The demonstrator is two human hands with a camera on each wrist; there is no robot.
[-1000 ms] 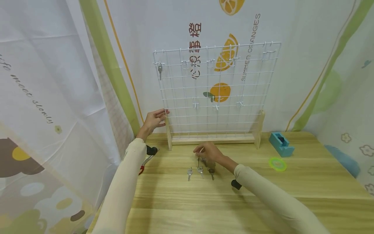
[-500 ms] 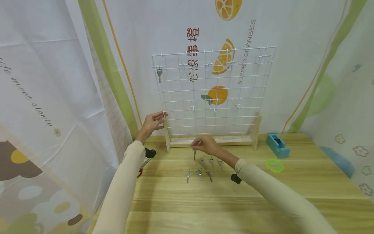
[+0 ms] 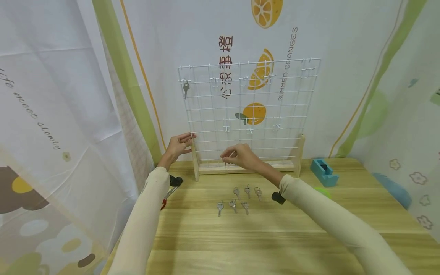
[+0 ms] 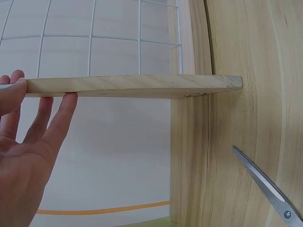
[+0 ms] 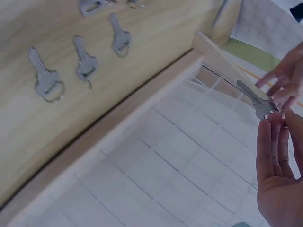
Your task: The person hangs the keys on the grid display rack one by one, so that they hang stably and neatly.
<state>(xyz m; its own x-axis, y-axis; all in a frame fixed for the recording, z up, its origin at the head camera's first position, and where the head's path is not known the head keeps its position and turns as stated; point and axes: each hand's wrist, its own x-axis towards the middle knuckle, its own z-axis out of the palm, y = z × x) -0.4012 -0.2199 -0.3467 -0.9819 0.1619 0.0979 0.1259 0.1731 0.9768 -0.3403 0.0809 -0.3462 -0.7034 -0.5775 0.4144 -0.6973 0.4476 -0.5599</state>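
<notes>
My left hand (image 3: 178,146) holds the left wooden upright (image 4: 132,84) of a white wire grid rack (image 3: 249,63), thumb and fingers on either side of its top end. With thumb and fingertips my right hand (image 3: 242,156) pinches a silver key (image 5: 258,104) by its small ring, in front of the rack's lower part. Below that hand, several more keys (image 3: 220,206) with rings lie in two rows on the table. One key (image 3: 186,87) hangs from a hook at the grid's upper left. Other white hooks (image 3: 277,126) are on the grid.
A blue tape dispenser (image 3: 324,173) stands at the right, with a green ring-shaped item (image 3: 324,192) partly hidden by the right sleeve. Scissors (image 4: 270,189) lie beside the rack's left foot. A printed curtain (image 3: 343,95) hangs behind the rack.
My right hand has lifted a key from the table and moved it up and slightly left, towards the rack. The left hand keeps its place on the upright.
</notes>
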